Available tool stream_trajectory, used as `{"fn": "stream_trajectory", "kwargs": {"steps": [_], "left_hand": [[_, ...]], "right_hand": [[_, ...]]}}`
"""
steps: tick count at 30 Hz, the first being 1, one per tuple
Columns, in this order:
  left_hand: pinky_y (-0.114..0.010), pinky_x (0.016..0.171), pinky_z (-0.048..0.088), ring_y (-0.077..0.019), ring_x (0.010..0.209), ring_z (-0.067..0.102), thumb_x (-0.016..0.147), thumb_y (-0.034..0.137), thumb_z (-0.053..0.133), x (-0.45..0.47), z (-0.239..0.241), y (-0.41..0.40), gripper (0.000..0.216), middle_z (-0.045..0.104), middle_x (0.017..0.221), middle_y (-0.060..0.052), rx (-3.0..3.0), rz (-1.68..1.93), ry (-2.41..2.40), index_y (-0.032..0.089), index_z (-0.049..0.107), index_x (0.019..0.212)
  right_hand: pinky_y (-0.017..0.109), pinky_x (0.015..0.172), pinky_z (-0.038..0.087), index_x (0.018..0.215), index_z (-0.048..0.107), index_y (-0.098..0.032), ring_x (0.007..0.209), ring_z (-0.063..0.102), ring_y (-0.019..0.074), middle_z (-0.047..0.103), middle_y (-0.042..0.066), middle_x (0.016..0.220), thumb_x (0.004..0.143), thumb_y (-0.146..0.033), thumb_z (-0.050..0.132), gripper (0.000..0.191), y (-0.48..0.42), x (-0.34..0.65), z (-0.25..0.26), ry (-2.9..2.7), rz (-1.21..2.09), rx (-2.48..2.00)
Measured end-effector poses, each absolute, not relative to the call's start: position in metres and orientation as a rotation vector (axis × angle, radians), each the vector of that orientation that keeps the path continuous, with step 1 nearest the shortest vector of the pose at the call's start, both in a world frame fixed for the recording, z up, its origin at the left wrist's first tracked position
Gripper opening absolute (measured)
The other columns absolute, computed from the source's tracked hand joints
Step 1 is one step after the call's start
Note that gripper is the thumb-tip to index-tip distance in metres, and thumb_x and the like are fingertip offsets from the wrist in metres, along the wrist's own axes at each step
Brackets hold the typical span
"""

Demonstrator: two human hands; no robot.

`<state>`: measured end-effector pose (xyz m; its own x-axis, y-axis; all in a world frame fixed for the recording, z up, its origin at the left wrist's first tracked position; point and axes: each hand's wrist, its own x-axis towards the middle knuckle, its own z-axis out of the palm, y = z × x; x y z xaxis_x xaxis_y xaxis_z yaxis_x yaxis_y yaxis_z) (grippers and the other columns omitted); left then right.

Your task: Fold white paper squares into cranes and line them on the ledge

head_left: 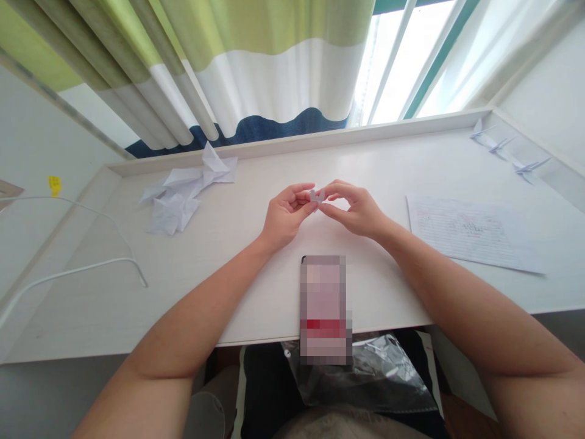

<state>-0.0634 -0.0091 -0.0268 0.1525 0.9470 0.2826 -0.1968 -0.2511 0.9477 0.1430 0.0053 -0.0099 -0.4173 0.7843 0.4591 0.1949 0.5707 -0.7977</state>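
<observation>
A small folded piece of white paper (316, 196) is held up between my two hands, above the middle of the white desk (256, 286). My left hand (287, 212) pinches its left side between thumb and fingers. On the other side, my right hand (354, 206) has its thumb and fingertips closed on the right edge of the paper. The fingers partly cover it, so its full shape is hidden. Nearer to me, below both hands, lies a phone (323, 299) with a blurred-out screen.
Several crumpled, folded papers (183, 189) lie at the left back. A written sheet (470, 231) rests on the right, with several folded paper figures (498, 146) along the far right edge. A white cable (91, 265) crosses the left side. Clear plastic (379, 372) covers my lap.
</observation>
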Motion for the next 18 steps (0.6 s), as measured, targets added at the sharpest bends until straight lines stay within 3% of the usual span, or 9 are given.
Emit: {"fn": "stream_trajectory", "kwargs": {"steps": [7,14,18], "left_hand": [[-0.041,0.101,0.063,-0.0193,0.100,0.077,0.080,0.046,0.096,-0.0600,-0.0253,-0.0110,0.037,0.083,0.106,-0.006,1.366,1.359,0.854,0.022,0.082,0.104],[-0.041,0.100,0.063,-0.0197,0.098,0.077,0.079,0.049,0.097,-0.0606,-0.0265,-0.0090,0.037,0.084,0.103,-0.007,1.334,1.362,0.897,0.021,0.084,0.100],[-0.037,0.092,0.062,-0.0203,0.103,0.074,0.080,0.049,0.095,-0.0621,-0.0271,-0.0089,0.032,0.083,0.107,-0.006,1.398,1.388,1.002,0.023,0.084,0.095]], "right_hand": [[0.049,0.092,0.063,0.099,0.078,-0.026,0.094,0.074,0.0223,0.081,0.003,0.100,0.094,-0.043,0.080,0.017,0.0046,0.1372,-0.0120,-1.840,0.883,-0.796],[0.048,0.091,0.064,0.098,0.079,-0.025,0.092,0.074,0.0215,0.081,0.005,0.100,0.091,-0.056,0.083,0.032,0.0057,0.1351,-0.0123,-1.788,0.893,-0.872],[0.048,0.091,0.065,0.095,0.079,-0.025,0.091,0.074,0.0216,0.081,0.005,0.098,0.091,-0.062,0.082,0.037,0.0055,0.1349,-0.0124,-1.798,0.915,-0.891]]}}
